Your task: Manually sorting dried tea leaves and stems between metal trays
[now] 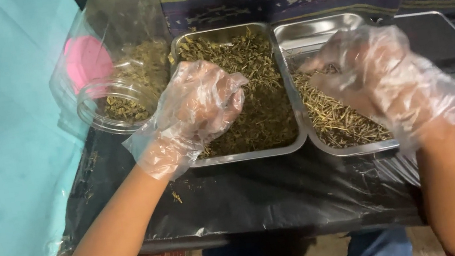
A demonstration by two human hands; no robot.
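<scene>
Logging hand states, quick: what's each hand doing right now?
Left hand: closed, fingers curled over the herbs in the left tray.
Right hand: cannot be told; blurred.

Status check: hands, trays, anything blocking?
Left hand gloved, fingers curled over left tray of dried herbs. Right hand gloved, over right tray of stems. Jar tipped beside left tray; nothing blocking.

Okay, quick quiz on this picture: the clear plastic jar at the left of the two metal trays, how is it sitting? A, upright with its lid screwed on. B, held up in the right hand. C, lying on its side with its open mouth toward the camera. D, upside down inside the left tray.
C: the clear jar lies tipped on its side left of the left tray, its open mouth facing the camera, with dried herb inside and neither gloved hand holding it.
</scene>
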